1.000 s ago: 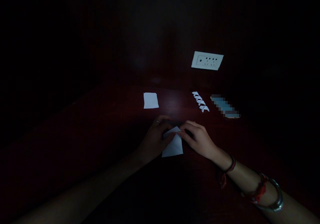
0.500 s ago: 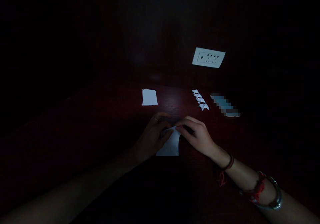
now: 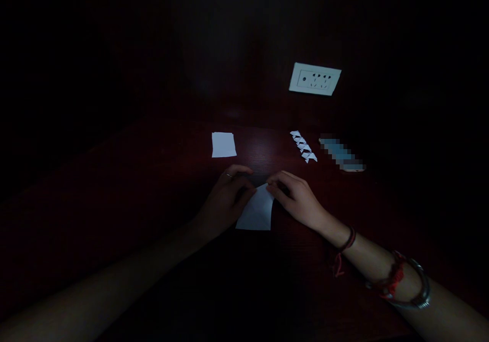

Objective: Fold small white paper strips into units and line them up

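A white sheet of paper (image 3: 256, 212) lies between my hands, its lower edge towards me. My left hand (image 3: 228, 194) pinches the sheet's upper left side between thumb and index finger; a ring shows on one finger. At the upper right corner, my right hand (image 3: 294, 194) is closed on the paper with thumb and fingertips. Bracelets circle my right wrist and forearm. Part of the sheet's top left is hidden behind the left fingers.
A stack of white paper squares (image 3: 223, 145) lies farther back on the dark red table (image 3: 164, 179). Several small folded paper pieces (image 3: 303, 146) form a row right of it, beside a phone (image 3: 341, 153) with a blurred screen. A power socket (image 3: 315, 79) is on the back wall.
My left hand has slid left along the paper's upper side, farther from the right hand, which stays at the corner. The whole view has shifted slightly.
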Demonstrator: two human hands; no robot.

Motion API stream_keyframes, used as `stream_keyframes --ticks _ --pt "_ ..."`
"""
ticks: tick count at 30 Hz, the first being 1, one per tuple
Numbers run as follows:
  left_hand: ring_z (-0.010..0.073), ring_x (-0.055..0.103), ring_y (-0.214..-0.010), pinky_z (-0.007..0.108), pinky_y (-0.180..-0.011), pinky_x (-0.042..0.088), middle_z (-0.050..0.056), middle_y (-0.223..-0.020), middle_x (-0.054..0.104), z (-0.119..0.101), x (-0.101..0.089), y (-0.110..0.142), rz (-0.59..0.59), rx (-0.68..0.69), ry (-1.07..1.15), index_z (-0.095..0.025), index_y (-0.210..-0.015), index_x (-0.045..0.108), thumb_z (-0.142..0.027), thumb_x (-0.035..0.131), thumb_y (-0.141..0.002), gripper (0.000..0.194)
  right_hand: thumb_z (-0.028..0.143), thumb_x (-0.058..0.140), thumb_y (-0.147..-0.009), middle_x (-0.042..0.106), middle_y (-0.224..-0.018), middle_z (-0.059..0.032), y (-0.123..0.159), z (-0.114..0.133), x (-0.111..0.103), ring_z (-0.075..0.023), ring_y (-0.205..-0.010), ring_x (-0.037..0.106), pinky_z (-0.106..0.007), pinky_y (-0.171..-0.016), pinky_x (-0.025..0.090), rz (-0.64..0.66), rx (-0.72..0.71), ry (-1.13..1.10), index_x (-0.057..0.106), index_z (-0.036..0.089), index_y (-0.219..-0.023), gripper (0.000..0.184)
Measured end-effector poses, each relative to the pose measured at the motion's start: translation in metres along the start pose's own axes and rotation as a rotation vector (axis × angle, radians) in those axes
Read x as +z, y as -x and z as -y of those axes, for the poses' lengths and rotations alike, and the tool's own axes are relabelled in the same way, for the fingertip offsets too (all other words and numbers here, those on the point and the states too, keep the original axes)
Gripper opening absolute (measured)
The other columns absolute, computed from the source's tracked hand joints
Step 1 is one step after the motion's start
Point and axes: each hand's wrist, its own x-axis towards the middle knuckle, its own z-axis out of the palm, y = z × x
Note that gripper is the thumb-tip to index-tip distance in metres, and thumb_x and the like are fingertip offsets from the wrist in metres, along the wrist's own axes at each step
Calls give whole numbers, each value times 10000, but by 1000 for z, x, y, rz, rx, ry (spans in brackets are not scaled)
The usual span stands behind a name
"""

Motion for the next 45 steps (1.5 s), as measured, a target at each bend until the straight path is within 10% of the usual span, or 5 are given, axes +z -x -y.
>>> stream_keyframes --ticks 13,33,40,45 --pt "159 469 -951 311 -827 387 16 -1010 480 2 0 -1 -49 -9 -33 -164 -665 530 -180 512 -791 128 163 424 -807 519 -687 4 -1 -6 -2 -94 -626 487 -214 -585 358 3 36 73 490 164 -734 98" --pt "194 467 -924 334 -799 397 49 -1005 476 -9 -1 7 188 171 -125 -189 -967 511 -266 505 -799 185 175 531 -713 538 -631 15 5 -22 -13 -101 -539 504 -215 -502 345 172 234 191 479 192 -963 256" --pt "192 510 -893 339 -798 378 19 -991 546 -7 -2 5 384 238 -209 -236 -965 559 -393 443 -829 238 342 588 -706 542 -578 -15 12 -10 -34 -109 -491 469 -232 -437 291 353 201 417 586 182 -690 161" --pt "190 470 -991 360 -861 347 22 -1083 515 3 0 6 377 253 -223 -248 -1061 515 -291 404 -859 235 255 627 -687 555 -847 -40 10 -12 -31 -144 -746 515 -249 -637 397 258 11 349 575 187 -895 225"
